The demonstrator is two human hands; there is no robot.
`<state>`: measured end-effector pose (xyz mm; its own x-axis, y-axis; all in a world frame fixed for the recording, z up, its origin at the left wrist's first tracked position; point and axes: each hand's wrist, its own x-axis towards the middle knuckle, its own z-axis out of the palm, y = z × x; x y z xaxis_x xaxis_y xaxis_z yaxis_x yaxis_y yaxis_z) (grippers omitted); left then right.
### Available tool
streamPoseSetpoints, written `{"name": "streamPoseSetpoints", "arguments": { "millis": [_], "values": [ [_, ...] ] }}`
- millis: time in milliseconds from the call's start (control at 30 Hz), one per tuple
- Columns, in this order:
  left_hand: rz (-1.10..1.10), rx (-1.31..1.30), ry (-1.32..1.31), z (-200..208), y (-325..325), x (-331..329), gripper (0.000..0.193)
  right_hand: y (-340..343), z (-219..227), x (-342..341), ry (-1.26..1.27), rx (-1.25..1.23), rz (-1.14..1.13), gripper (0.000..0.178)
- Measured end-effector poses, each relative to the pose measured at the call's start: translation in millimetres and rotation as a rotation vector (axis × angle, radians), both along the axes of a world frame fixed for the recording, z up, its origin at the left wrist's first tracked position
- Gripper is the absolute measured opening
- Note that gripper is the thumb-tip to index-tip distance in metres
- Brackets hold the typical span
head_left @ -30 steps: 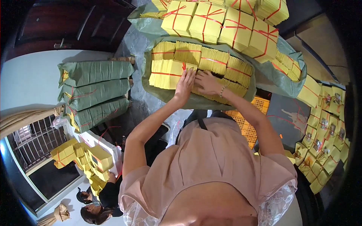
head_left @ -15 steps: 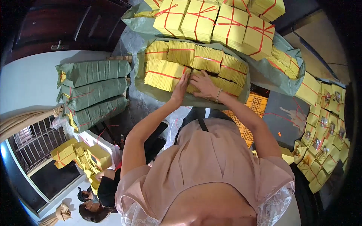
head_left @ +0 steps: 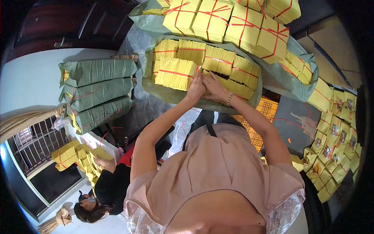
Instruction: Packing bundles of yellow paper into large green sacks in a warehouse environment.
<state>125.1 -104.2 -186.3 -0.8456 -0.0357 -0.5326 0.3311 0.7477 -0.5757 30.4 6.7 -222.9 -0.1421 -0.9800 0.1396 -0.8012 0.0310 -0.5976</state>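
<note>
Reaching with both hands to the upper centre of the frame. Left hand (head_left: 197, 89) touching the right end of a yellow bundle (head_left: 173, 80) banded in red ribbon, in the left part of an open green sack (head_left: 164, 94). Right hand (head_left: 216, 89) just beside it, with fingertips near a dark gap between rows of bundles. Cannot tell whether either grip holds anything. Stacked at left, wrapped green packs (head_left: 99, 93); below right of the sack, an orange crate (head_left: 255, 132).
</note>
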Motion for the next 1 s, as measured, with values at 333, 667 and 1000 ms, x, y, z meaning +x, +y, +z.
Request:
{"name": "streamPoseSetpoints", "arguments": {
  "millis": [333, 667, 1000],
  "values": [
    [0.163, 0.313, 0.195, 28, 41, 20, 0.037, 1, -5, 0, 0.01, -0.02, 0.041, 0.066],
    [0.66, 0.703, 1.366, 131, -48, 30, 0.066, -7, 37, -6, -0.348, -0.057, -0.089, 0.038],
    [1.355, 0.968, 1.173, 78, -74, 34, 0.06, -81, 60, 16, -0.856, -0.06, -0.656, 0.041]
  ]
}}
